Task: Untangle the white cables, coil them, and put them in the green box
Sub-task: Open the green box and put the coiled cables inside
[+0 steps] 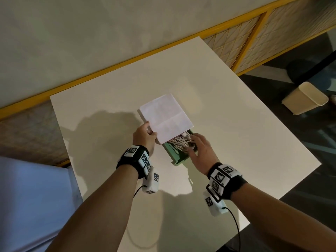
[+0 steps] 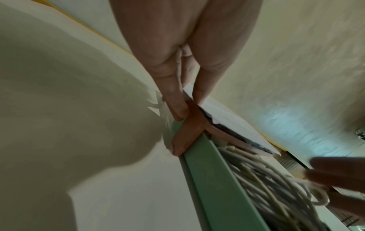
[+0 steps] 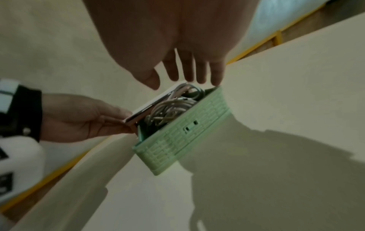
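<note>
Our left hand (image 1: 144, 136) pinches the near left corner of the pale lid (image 1: 166, 118), thumb above and fingers under it. The lid covers the far part of the green box (image 1: 177, 159), which stands near the middle of the table (image 1: 101, 188), well away from every edge. The white cables (image 1: 180, 142) lie coiled inside the box, in the part that is not yet covered. Our right hand (image 1: 201, 151) is spread with straight fingers over the cables and the right wall of the box; it holds nothing, and from the wrist view we cannot tell if the fingertips (image 3: 197, 76) touch the coils.

We judge the cables to be springy. If we take the right hand away too soon, a loop may rise above the rim and be caught under the lid. A lid pushed against such a loop could jam, or push the light box along the table.
</note>
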Motion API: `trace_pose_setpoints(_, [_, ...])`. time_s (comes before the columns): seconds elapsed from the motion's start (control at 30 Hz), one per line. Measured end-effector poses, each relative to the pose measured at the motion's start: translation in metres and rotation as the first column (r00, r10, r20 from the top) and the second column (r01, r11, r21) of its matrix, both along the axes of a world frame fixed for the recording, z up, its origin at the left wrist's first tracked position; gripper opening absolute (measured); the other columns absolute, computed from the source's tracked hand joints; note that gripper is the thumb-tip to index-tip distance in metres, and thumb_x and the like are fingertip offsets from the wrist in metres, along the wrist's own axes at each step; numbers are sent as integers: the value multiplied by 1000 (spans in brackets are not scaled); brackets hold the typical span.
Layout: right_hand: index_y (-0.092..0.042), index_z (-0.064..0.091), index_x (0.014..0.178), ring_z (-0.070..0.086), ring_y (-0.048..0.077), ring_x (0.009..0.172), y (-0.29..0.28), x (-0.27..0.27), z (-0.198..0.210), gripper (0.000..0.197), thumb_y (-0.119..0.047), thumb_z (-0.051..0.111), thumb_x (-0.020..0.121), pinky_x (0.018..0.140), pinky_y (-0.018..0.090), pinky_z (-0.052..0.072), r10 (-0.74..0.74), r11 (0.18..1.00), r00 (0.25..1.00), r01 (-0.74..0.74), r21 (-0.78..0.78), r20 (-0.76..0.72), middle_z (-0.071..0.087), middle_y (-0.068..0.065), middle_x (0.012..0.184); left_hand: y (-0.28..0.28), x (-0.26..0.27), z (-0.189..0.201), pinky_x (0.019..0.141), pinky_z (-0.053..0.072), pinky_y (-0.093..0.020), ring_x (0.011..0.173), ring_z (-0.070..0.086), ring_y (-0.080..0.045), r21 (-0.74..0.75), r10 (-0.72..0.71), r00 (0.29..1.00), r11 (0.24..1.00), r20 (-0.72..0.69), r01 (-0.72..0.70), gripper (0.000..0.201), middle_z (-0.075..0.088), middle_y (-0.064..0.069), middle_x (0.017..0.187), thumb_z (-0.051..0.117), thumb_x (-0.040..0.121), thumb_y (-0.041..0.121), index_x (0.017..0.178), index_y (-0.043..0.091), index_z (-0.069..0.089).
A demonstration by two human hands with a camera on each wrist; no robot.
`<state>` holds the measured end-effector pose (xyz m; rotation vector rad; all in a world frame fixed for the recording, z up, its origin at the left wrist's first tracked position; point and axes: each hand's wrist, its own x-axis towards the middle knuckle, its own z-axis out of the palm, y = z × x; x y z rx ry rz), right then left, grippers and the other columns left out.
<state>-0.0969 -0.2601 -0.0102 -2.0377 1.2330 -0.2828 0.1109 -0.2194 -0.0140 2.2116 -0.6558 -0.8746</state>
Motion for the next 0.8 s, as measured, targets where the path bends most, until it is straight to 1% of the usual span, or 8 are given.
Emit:
trace_pose_setpoints(0.1, [-5, 45, 130, 57, 27, 108, 1, -18, -2, 41, -17, 51, 91, 96, 39, 47, -330, 941, 944, 328, 84, 11, 52, 12, 127, -1, 6, 0, 86, 45, -24, 106, 63, -21, -28, 60, 998, 998, -10, -60, 48, 68, -6, 115, 63, 86, 12, 132, 14, 51])
trace_pose_setpoints(0.17, [-6, 43, 131, 62, 31, 97, -2, -18, -2, 41, -17, 47, 92, 87, 43, 53, -530, 766, 847, 501, 404, -46, 56, 13, 121, -2, 10, -4, 93, 51, -33, 103, 64, -21, -51, 66, 997, 996, -31, -68, 52, 68, -5, 112, 65, 83, 11, 132, 16, 51])
trace_pose_setpoints(0.23, [-3, 49, 119, 62, 31, 74, -3, -11, 3, 29, -15, 42, 93, 65, 39, 58, -683, 476, 731, 451, 755, -6, 55, 14, 104, -1, 12, -7, 93, 54, -41, 104, 64, -21, -60, 47, 997, 997, -67, -51, 57, 68, -5, 111, 66, 80, 9, 134, 17, 51])
trace_pose_setpoints(0.27, [-2, 52, 109, 59, 30, 64, -4, -7, 8, 24, -15, 41, 93, 57, 35, 57, -732, 387, 681, 392, 835, 20, 53, 15, 96, -1, 12, -8, 94, 53, -42, 105, 64, -21, -55, 37, 997, 998, -68, -41, 58, 68, -6, 113, 67, 79, 8, 135, 15, 51])
trace_pose_setpoints(0.3, [-1, 53, 102, 57, 29, 58, -5, -3, 12, 22, -15, 39, 93, 53, 33, 57, -758, 350, 651, 363, 864, 34, 52, 17, 91, -2, 12, -11, 95, 53, -42, 107, 63, -21, -56, 28, 998, 998, -59, -31, 59, 67, -6, 114, 67, 79, 7, 136, 14, 50])
trace_pose_setpoints(0.43, [-5, 52, 83, 58, 30, 60, -6, 16, 20, 27, -22, 37, 98, 63, 39, 55, -786, 337, 615, 341, 878, 62, 59, 19, 76, -4, 13, -16, 95, 53, -43, 107, 63, -24, -67, 39, 996, 997, -75, -44, 59, 63, -2, 106, 67, 78, 4, 134, 12, 52])
trace_pose_setpoints(0.53, [-8, 51, 77, 55, 30, 67, -9, 29, 21, 31, -29, 39, 96, 64, 38, 52, -800, 330, 598, 369, 869, 49, 57, 18, 76, -6, 14, -19, 96, 52, -42, 107, 62, -23, -52, 31, 997, 998, -70, -35, 57, 61, -1, 101, 66, 78, 3, 134, 10, 53])
trace_pose_setpoints(0.8, [-1, 51, 91, 60, 29, 62, -26, 46, 13, 29, -29, 43, 96, 63, 39, 54, -777, 346, 629, 423, 837, 3, 61, 18, 74, -8, 17, -27, 93, 54, -45, 105, 63, -27, -67, 63, 990, 995, -125, -72, 58, 61, -3, 102, 67, 79, 0, 134, 11, 52])
